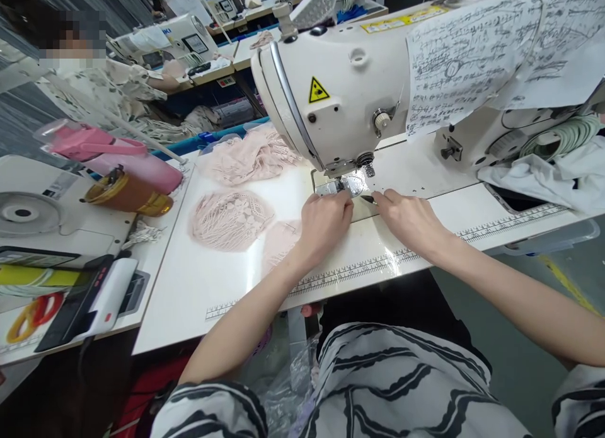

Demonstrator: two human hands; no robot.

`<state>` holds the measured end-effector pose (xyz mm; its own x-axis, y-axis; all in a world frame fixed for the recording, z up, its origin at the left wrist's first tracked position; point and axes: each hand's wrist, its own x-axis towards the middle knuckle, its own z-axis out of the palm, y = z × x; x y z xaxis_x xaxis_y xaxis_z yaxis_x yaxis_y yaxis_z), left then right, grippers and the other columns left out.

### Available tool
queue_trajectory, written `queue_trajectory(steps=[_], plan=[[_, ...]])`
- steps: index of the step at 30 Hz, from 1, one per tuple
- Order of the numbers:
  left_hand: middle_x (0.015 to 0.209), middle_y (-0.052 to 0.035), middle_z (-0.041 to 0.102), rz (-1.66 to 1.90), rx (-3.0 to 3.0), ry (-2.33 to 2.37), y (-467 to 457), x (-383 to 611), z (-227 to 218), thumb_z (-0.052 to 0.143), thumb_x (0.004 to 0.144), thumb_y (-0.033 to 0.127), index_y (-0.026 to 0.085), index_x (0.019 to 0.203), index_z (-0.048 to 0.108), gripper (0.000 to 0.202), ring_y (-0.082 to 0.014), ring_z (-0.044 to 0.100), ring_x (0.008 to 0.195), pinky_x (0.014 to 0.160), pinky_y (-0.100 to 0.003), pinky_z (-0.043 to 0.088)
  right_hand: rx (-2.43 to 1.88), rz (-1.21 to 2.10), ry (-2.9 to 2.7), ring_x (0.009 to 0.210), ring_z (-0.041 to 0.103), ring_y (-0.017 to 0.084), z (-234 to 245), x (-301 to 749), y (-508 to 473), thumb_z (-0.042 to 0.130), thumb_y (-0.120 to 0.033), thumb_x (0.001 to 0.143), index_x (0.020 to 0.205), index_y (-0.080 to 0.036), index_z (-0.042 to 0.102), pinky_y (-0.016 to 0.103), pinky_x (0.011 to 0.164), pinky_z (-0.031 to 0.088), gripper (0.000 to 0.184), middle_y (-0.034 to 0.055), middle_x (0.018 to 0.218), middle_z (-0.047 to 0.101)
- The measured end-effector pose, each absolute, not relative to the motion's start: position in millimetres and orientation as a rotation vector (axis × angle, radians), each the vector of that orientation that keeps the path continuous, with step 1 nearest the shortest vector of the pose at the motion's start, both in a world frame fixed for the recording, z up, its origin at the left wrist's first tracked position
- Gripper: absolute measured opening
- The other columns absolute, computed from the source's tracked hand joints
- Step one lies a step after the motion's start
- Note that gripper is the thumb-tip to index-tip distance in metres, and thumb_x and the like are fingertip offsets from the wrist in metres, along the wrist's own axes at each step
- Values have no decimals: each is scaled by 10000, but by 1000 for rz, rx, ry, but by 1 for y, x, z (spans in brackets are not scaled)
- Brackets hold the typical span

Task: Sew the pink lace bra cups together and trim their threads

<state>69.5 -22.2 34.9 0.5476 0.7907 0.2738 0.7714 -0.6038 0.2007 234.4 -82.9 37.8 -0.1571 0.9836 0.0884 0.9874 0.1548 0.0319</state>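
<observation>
Striped shirt (401,387): closest thing to the lens, white with wavy black stripes, filling a good chunk of the bottom.
Room: sewing workshop, more machines (182,41) on benches up top, grey-green floor (520,299) over on the right. Co-worker's leaf-print top (118,85) shows at upper left.
Tabletop (174,293): white and pretty shiny, with bright glare in spots. Measuring strip (482,230) runs along the near edge.
Sewing machine (354,110): big off-white head over the table, yellow warning triangle (319,90) on its side.
Paper sheets (463,72): covered in handwriting, hanging off the machine arm.
Side table (155,255): off to the left, pink bottle (137,164) right beside an amber cup (130,193).
Pale pink lace (231,220): three lots on the table left of the needle, one bunched, one roundish, one partly behind the left forearm.
Left hand (328,217): curled right at the presser foot (341,184), fingertips tucked away, so can't tell if it's gripping anything.
Right hand (409,220): fingers pinched on a small dark thing (367,199), just right of the presser foot, too tiny to name.
</observation>
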Motion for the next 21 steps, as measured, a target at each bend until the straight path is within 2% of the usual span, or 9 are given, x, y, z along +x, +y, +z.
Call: queue_trajectory(steps=[3, 6, 10, 12, 14, 17, 21], plan=[[697, -8, 681, 510, 2661, 1400, -20, 65, 35, 416, 884, 145, 174, 743, 598, 232, -141, 525, 553, 719, -347, 406, -2060, -191, -2250, 653, 622, 218, 38, 252, -78, 333, -191, 971, 1241, -85, 549, 301, 484, 286, 362, 181, 982, 654], [684, -4, 674, 521, 2608, 1445, -17, 60, 34, 421, 881, 143, 179, 746, 602, 229, -139, 510, 550, 691, -331, 401, -2151, -219, -2144, 705, 614, 234, 35, 279, -70, 346, -262, 975, 1147, -91, 604, 294, 500, 295, 354, 175, 953, 668], [702, -8, 681, 549, 2525, 1484, -9, 57, 31, 434, 869, 133, 187, 745, 607, 220, -148, 535, 586, 598, -293, 363, -2105, -389, -2140, 1024, 564, 345, 30, 303, -57, 382, -278, 950, 1065, -106, 659, 397, 711, 404, 346, 188, 1065, 652], [709, -9, 683, 555, 2501, 1499, -6, 56, 28, 438, 868, 134, 188, 745, 607, 216, -149, 540, 589, 562, -286, 340, -1952, -360, -2214, 1081, 537, 346, 30, 300, -50, 407, -278, 937, 1086, -118, 666, 443, 804, 403, 338, 170, 1144, 631], [722, -12, 689, 561, 2478, 1516, -3, 57, 26, 448, 867, 135, 188, 757, 614, 206, -152, 551, 604, 551, -283, 333, -1785, -121, -2281, 1055, 549, 304, 33, 288, -42, 448, -278, 919, 1071, -143, 679, 413, 800, 414, 307, 131, 1130, 638], [747, -18, 701, 591, 2430, 1549, 0, 58, 23, 473, 872, 151, 185, 786, 631, 183, -156, 571, 631, 557, -277, 344, -1639, 268, -2320, 957, 570, 247, 33, 263, -29, 542, -312, 870, 994, -179, 693, 328, 701, 403, 236, 79, 994, 654], [741, -18, 705, 613, 2400, 1589, 4, 59, 21, 488, 889, 175, 179, 812, 638, 168, -154, 583, 627, 545, -271, 346, -1601, 337, -2335, 755, 550, 183, 25, 243, -15, 541, -315, 874, 907, -173, 639, 308, 697, 364, 175, 35, 836, 632]])
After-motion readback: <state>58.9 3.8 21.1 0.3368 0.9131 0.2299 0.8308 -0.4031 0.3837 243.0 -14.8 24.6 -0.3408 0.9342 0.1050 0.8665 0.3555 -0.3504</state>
